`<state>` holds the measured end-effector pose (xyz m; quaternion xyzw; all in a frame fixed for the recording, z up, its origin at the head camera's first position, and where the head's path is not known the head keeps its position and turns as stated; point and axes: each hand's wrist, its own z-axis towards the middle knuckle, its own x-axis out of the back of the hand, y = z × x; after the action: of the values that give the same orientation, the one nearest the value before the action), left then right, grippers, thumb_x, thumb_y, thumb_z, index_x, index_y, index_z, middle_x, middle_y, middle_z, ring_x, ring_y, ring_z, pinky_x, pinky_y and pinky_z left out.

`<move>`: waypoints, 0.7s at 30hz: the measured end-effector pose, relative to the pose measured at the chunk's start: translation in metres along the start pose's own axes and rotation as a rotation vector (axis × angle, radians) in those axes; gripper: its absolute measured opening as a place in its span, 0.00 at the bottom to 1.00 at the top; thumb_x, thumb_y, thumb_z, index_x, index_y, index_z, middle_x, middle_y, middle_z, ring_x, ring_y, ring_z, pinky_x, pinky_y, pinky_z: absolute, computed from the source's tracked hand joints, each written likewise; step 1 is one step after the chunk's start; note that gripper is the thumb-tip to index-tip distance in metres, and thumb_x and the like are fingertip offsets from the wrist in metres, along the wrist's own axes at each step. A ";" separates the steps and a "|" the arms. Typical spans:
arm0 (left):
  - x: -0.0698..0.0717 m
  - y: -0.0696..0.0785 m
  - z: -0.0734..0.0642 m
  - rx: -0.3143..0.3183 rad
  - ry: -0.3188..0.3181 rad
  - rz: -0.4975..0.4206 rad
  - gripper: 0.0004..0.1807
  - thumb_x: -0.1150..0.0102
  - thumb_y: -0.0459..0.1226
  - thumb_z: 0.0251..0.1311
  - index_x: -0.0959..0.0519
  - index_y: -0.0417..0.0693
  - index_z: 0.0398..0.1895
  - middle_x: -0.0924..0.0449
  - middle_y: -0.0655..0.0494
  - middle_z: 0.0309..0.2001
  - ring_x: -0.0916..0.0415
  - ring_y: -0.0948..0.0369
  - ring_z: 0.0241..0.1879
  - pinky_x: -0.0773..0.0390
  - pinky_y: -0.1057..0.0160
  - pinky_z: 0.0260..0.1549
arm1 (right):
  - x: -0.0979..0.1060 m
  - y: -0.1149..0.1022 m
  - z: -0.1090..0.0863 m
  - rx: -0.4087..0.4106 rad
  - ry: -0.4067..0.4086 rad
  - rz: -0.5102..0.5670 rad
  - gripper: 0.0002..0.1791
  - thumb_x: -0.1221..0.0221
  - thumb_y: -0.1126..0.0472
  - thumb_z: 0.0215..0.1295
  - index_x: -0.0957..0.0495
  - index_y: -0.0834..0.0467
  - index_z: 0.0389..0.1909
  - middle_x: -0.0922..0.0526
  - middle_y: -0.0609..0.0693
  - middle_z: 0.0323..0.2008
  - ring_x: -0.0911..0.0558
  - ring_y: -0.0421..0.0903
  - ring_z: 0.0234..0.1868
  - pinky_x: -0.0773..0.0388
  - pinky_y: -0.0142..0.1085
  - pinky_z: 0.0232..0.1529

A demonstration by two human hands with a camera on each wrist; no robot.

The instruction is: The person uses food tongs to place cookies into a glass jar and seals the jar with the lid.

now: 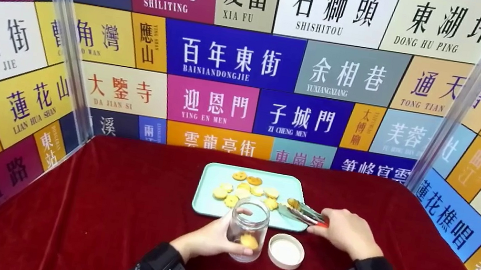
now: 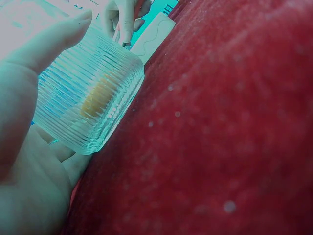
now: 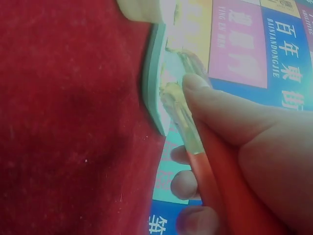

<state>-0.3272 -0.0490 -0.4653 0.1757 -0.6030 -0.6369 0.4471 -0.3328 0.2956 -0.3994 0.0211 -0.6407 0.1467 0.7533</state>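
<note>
My left hand [image 1: 207, 238] grips a clear glass jar [image 1: 257, 227] with its mouth open at the top. Inside lies one yellow cookie [image 1: 249, 240]; the left wrist view shows the ribbed wall of the jar [image 2: 115, 63]. With my right hand [image 1: 350, 232] I hold metal tongs [image 1: 307, 214] by their red-orange handles [image 3: 208, 178]. Their tips reach over the right side of a mint-green tray [image 1: 205, 204], around a brownish cookie [image 1: 293, 203] there. More round cookies [image 1: 243, 193] lie spread across the tray.
A round whitish lid [image 1: 286, 252] lies on the dark red cloth [image 1: 123, 203] between jar and right hand. Panels with colourful lettered signs [image 1: 233, 56] stand behind the table and on both sides.
</note>
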 end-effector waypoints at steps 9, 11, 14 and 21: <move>0.000 0.002 -0.001 0.003 -0.002 -0.002 0.49 0.20 0.41 0.59 0.40 0.48 0.78 0.23 0.60 0.67 0.27 0.62 0.68 0.36 0.59 0.73 | 0.004 0.001 0.000 0.010 0.028 0.022 0.20 0.25 0.39 0.61 0.16 0.51 0.36 0.22 0.44 0.25 0.25 0.47 0.27 0.27 0.47 0.29; 0.000 0.002 -0.001 0.004 -0.003 -0.008 0.48 0.20 0.40 0.59 0.40 0.48 0.78 0.23 0.59 0.67 0.27 0.62 0.68 0.36 0.59 0.73 | 0.005 0.002 -0.001 0.001 0.007 0.016 0.20 0.26 0.39 0.61 0.17 0.51 0.35 0.22 0.44 0.25 0.25 0.47 0.28 0.27 0.47 0.29; 0.000 0.003 -0.001 0.009 0.001 -0.007 0.48 0.20 0.39 0.59 0.39 0.48 0.78 0.23 0.59 0.67 0.27 0.63 0.67 0.36 0.60 0.73 | 0.003 0.002 0.000 -0.017 -0.015 0.009 0.22 0.26 0.37 0.60 0.18 0.51 0.34 0.22 0.45 0.26 0.24 0.48 0.28 0.26 0.48 0.30; -0.001 0.002 -0.001 0.002 -0.020 -0.051 0.49 0.21 0.37 0.60 0.42 0.48 0.79 0.23 0.58 0.67 0.26 0.62 0.67 0.35 0.60 0.72 | -0.009 0.002 0.003 -0.043 -0.014 0.008 0.27 0.27 0.33 0.60 0.20 0.54 0.35 0.23 0.47 0.25 0.24 0.50 0.28 0.28 0.48 0.29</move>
<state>-0.3255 -0.0483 -0.4637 0.1851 -0.6031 -0.6493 0.4247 -0.3371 0.2956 -0.4081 0.0031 -0.6492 0.1358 0.7484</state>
